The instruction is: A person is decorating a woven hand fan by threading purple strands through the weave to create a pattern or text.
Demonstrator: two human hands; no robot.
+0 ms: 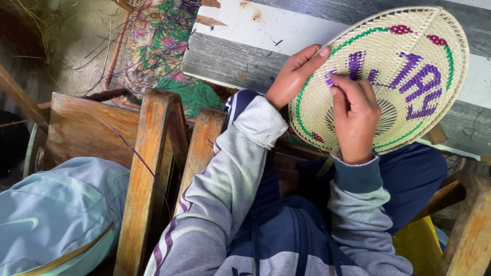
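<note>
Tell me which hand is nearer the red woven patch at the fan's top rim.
Left. The left hand grips the woven fan edge closer to the red patch; the right hand works lower.

No packages, labels, signs or screens show anywhere here.

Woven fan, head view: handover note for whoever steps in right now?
Left hand: grips the fan at its left rim, holding it up over the lap.
Right hand: fingers pinch a purple strip at the weave.
Done: green border, red spots and most of the purple pattern.
Left: purple section at the left end, under the fingers.
A loose purple strand lies across the wooden chair.
</note>
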